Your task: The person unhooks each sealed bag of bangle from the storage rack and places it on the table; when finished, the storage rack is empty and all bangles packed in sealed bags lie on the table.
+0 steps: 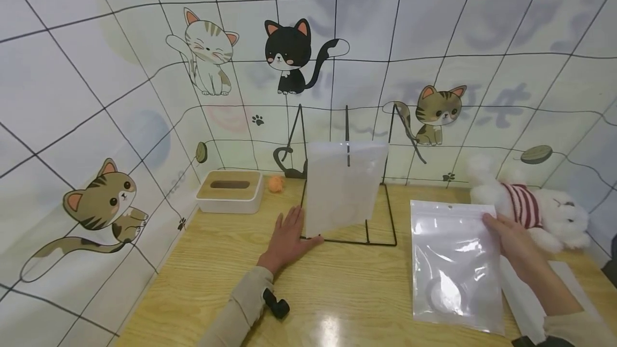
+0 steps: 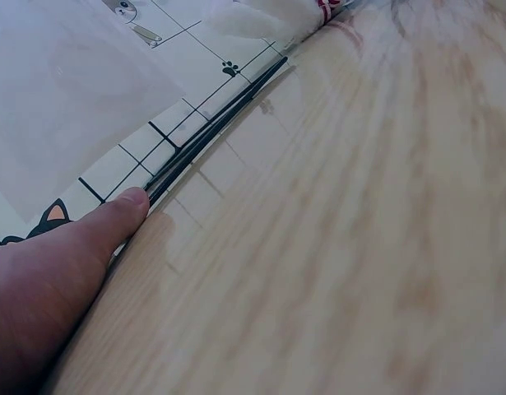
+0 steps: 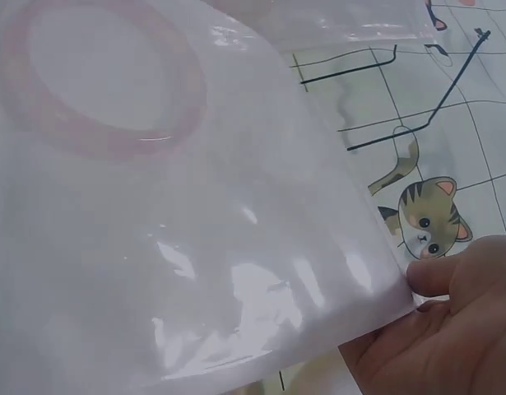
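Observation:
My right hand (image 1: 518, 242) pinches a clear zip bag (image 1: 458, 256) by its upper right corner, thumb on the near face. Inside the bag, a pale pink ring (image 3: 183, 82) shows through the plastic in the right wrist view. My left hand (image 1: 287, 240) lies with straight fingers at the lower left of a black wire rack (image 1: 392, 218). Its thumb (image 2: 125, 210) reaches along the rack's front base wire. Another bag (image 1: 344, 189), whitish and translucent, hangs on the rack's middle hook and hides part of the frame.
A white tissue box (image 1: 228, 205) with a wooden lid stands at the back left, beside a small orange ball (image 1: 276, 184). On the right lies a white plush toy (image 1: 554, 213) in a striped top. White flat sheets (image 1: 523, 299) lie under my right forearm. Cat-printed cloth walls surround the table.

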